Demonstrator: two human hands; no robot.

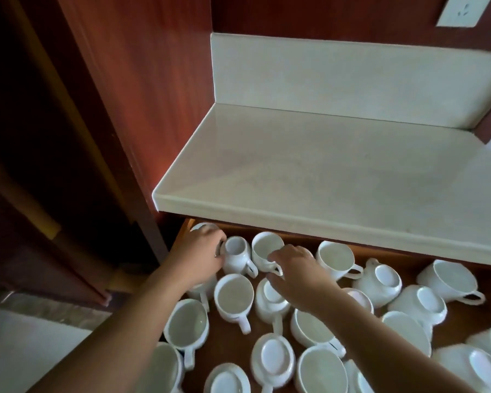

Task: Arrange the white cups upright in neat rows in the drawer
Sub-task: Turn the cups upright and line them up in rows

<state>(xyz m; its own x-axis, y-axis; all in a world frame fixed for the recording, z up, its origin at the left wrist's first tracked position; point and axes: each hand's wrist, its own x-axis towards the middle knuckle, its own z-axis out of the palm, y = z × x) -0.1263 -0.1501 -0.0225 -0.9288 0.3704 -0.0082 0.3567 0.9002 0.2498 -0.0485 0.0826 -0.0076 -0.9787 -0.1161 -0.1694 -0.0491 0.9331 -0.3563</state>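
**A:** left forearm (131, 321) runs in from bottom left, left grip (199, 251) knuckles-up with fingers curled under. Can't tell if they're clamping anything tbh.

**B:** yeah. right forearm (380, 336) runs in from bottom right, right grip (295, 275) palm-down, fingers spread and loosely bent. Both arms bare.

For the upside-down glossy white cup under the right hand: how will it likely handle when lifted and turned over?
The upside-down glossy white cup looks rigid and glazed, so probably slippery; its handle offers a surer grip. Likely brittle: neighbouring white cups sit close, so knocks could chip it.
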